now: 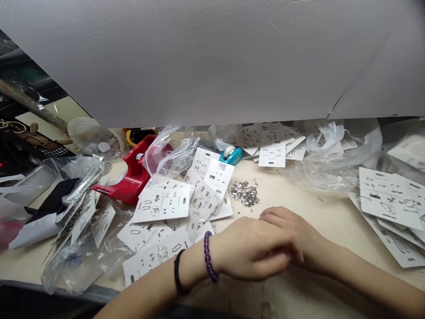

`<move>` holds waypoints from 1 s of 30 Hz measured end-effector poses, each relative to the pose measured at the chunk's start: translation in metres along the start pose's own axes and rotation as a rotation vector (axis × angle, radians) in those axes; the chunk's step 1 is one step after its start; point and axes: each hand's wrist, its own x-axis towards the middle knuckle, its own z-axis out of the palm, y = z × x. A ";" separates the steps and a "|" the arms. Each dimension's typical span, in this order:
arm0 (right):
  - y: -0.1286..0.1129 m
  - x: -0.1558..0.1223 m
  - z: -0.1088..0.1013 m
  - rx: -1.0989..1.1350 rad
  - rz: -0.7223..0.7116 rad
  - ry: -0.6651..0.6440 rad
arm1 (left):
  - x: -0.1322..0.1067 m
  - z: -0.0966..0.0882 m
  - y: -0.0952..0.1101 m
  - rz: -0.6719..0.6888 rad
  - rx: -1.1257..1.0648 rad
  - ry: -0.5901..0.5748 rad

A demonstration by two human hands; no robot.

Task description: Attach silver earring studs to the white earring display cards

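Note:
My left hand [254, 248], with a purple bead bracelet [209, 256] and a black band [178, 271] on the wrist, meets my right hand [300, 235] low over the table. Both look closed, with fingers curled in against each other. The left hand's back covers most of the right fingertips, so anything held between them is hidden. Just beyond them lies a pile of small silvery metal pieces [245, 193]. Left of the hands, white jewelry cards [162, 201] carrying small earrings overlap in a loose heap, some under the left forearm.
A red tape dispenser [131, 177] and a small teal tape dispenser [231, 156] stand behind the cards. More cards [390, 199] are stacked at the right. Clear plastic bags [328, 164] lie along the back, below a large white panel [212, 62].

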 end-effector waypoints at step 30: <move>0.020 0.025 -0.095 0.823 0.195 0.309 | 0.009 0.008 -0.041 -0.400 -1.716 0.255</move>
